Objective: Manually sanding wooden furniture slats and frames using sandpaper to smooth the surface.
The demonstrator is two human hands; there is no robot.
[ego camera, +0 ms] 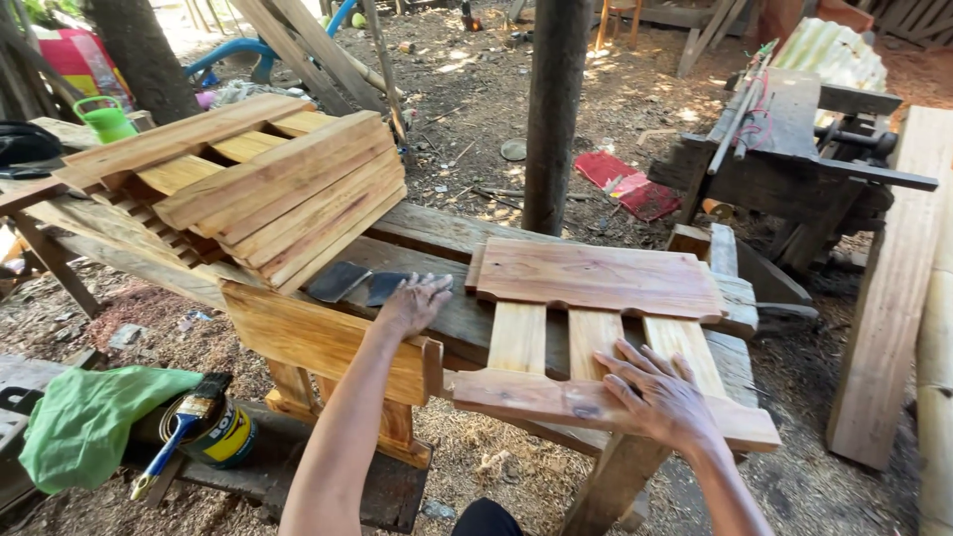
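A wooden slatted piece [596,283], with a broad top board, three slats and a cross rail, lies flat on a rough workbench [437,233]. My right hand [660,397] presses flat on the near cross rail, fingers spread. My left hand [412,303] reaches to the left of the piece and rests, fingers down, on dark sheets of sandpaper [347,283] lying on the bench. Whether it grips a sheet is not clear.
A stack of slatted wooden parts [258,189] sits at the left. Below left are a paint can with a blue-handled brush [199,427] and a green cloth [89,417]. A post [551,109] stands behind the bench. A heavy bench [794,159] and planks [893,288] are at the right.
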